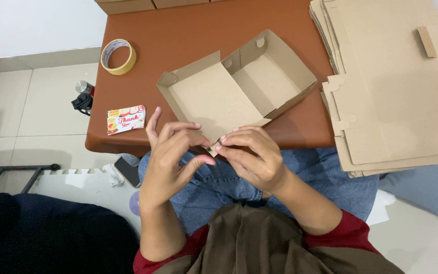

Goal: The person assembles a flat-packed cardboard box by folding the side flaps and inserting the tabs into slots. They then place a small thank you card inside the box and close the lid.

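A brown tabletop [188, 30] fills the upper middle of the view. At its 10 o'clock corner lies a roll of yellowish tape [118, 57], flat on its side. At 8 o'clock, near the front edge, sits a small printed card [126, 120] with red and yellow artwork. At 3 o'clock, a stack of flat, unfolded cardboard blanks [396, 86] overhangs the tabletop's right edge. Below the left edge, on the pale tiled floor [31, 106], stand a dark bottle [83, 99] and a phone [128, 171].
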